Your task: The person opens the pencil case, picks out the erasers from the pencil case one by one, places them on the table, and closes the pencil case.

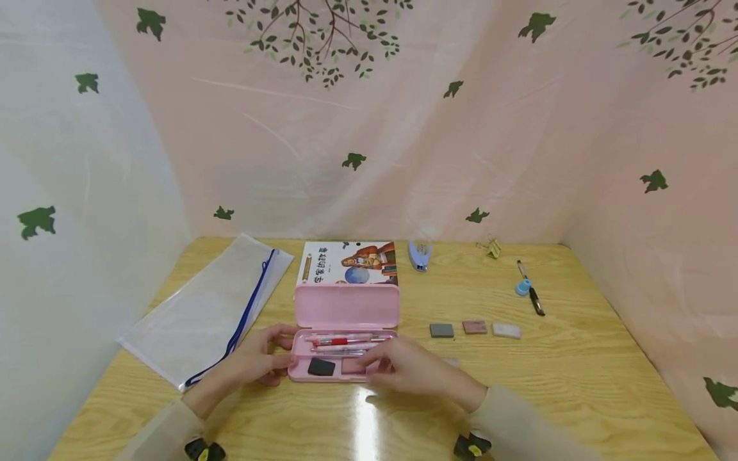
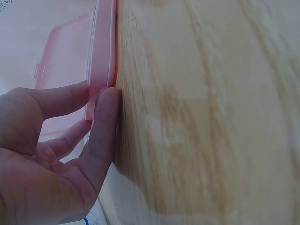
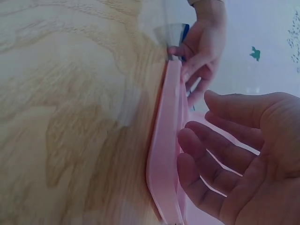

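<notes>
A pink pencil case (image 1: 348,307) lies on the table with its lid raised at the back. My left hand (image 1: 262,358) grips its left end, thumb and fingers on the wall in the left wrist view. Inside are several pens (image 1: 340,342) in the rear section. A black eraser (image 1: 321,367) and a pinkish eraser (image 1: 350,365) sit in the front section. Over the case's right part is my right hand (image 1: 403,368), fingertips right at the pinkish eraser. In the right wrist view the right hand's fingers are loosely bent at the rim, thumb apart, nothing seen between them.
Grey (image 1: 441,331), reddish (image 1: 475,327) and white erasers (image 1: 506,330) lie right of the case. A book (image 1: 348,264) is behind it, a blue stapler (image 1: 419,256) and gold binder clip (image 1: 492,248) farther back. A black pen (image 1: 536,301) lies right; a clear zip pouch (image 1: 202,307), left.
</notes>
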Tool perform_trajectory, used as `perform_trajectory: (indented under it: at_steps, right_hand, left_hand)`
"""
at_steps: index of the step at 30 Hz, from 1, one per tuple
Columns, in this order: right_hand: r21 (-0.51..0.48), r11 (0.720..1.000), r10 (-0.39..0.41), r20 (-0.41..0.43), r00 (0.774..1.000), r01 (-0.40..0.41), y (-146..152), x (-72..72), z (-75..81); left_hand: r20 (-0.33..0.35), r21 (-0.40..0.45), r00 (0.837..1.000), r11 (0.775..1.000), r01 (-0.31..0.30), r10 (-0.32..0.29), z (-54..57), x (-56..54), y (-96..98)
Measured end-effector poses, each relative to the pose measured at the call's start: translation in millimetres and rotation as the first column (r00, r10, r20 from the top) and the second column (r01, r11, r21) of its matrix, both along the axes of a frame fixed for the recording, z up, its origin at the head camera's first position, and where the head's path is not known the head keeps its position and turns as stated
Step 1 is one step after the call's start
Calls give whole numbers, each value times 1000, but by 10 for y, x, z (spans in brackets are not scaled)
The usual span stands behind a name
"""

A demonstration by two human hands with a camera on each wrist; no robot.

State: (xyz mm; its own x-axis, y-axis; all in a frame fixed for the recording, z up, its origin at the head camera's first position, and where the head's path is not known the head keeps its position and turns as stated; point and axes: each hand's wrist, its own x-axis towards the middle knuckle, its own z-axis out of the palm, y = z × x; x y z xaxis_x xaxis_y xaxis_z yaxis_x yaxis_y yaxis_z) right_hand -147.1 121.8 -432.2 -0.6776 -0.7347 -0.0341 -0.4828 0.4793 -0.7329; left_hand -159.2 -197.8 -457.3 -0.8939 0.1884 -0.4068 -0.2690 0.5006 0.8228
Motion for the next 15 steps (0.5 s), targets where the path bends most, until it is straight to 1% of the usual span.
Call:
perform_trajectory:
  at_steps: [6, 10, 12, 15]
  right_hand:
    - [76, 996, 41, -65, 997, -36, -159, -11, -49]
    - [84, 995, 56, -84, 995, -49, -228, -24, -39]
    - [82, 995, 64, -79, 995, -57, -263, -39, -35]
    - [65, 995, 77, -47, 996, -74, -313, -71, -40]
  left_hand:
    - [18, -1, 1000, 1000, -8, 8, -12, -38, -5]
    - [17, 2, 1000, 1000, 6, -6, -9, -64, -21]
    - [12, 3, 1000, 1000, 15, -15, -6, -76, -35]
    - [7, 11, 1000, 1000, 21, -21, -5, -93, -53]
